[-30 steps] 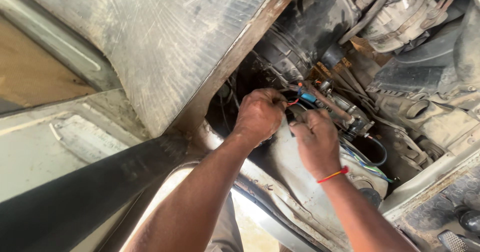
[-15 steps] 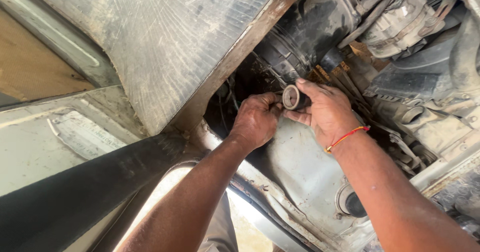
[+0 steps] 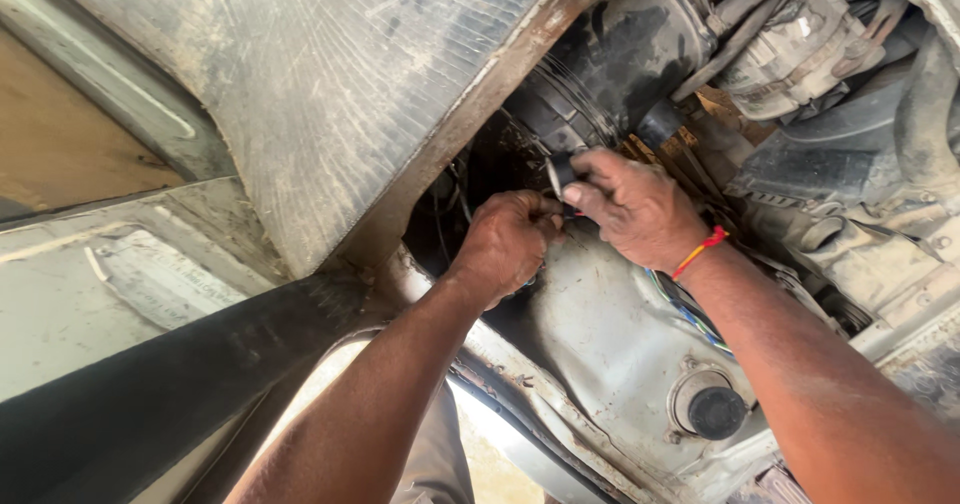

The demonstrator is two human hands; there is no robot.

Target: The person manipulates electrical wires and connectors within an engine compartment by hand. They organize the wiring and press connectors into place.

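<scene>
Both my hands work low in a dusty engine bay. My right hand (image 3: 632, 209), with a red thread band (image 3: 700, 252) on the wrist, grips a small black ring-shaped roll (image 3: 557, 173) seen edge-on at the fingertips. Just left of it, my left hand (image 3: 505, 246) is clenched with its fingertips pinching a thin wire (image 3: 573, 214) with a red bit, touching the right hand's fingers. What the wire joins is hidden in the dark gap behind the hands.
A ribbed black duct (image 3: 610, 74) and a grey alternator-like unit (image 3: 800, 54) sit above the hands. Coloured wires (image 3: 690, 309) run under my right forearm. A round black plug (image 3: 715, 411) sits in the grey metal panel (image 3: 600, 344). A dusty rusted-edged panel (image 3: 330, 94) rises at left.
My right hand has swung up and left with the black roll, turning it edge-on against the left hand's fingertips. The left hand stays clenched in nearly the same place.
</scene>
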